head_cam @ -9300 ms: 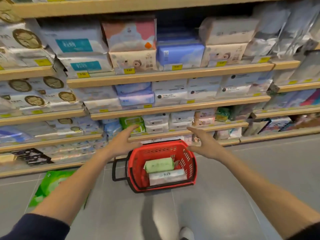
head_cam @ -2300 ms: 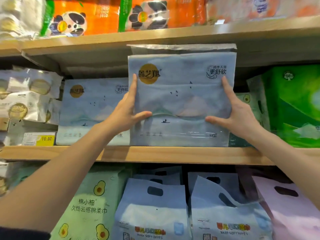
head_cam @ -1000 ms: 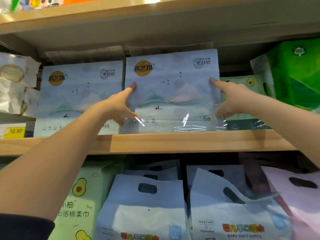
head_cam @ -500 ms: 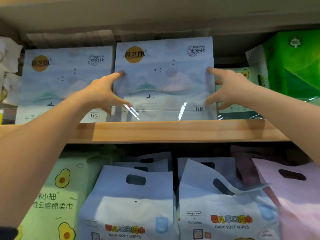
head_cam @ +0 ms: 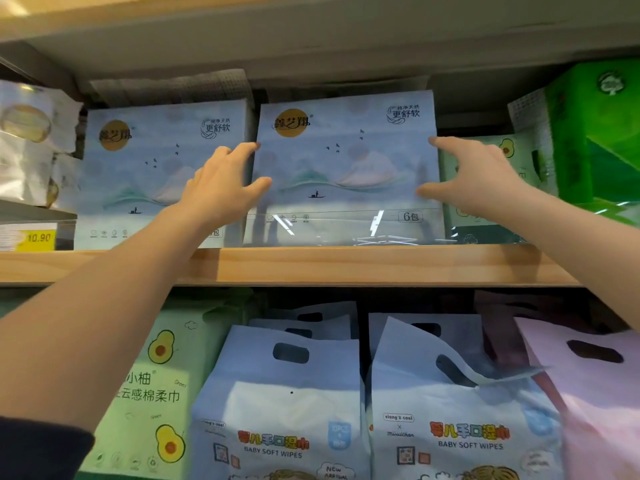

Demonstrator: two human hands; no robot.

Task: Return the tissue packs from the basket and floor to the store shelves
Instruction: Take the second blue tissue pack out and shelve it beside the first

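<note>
Blue tissue pack (head_cam: pixel 346 168) stood upright on wooden shelf (head_cam: pixel 311 265), left hand (head_cam: pixel 221 185) and right hand (head_cam: pixel 474 181) at its sides, fingers (head_cam: pixel 242 148) spread

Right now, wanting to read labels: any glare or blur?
Head view: white glare streaks cross the clear shelf strip in front of the blue tissue pack; the yellow price tag far left is soft but readable; the top-left corner is washed out.

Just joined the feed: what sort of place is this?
Most likely a shop's paper-goods aisle: a wooden shelf stocked with a blue tissue pack, a yellow price tag reading 10.90, and baby wipes bags below.
</note>
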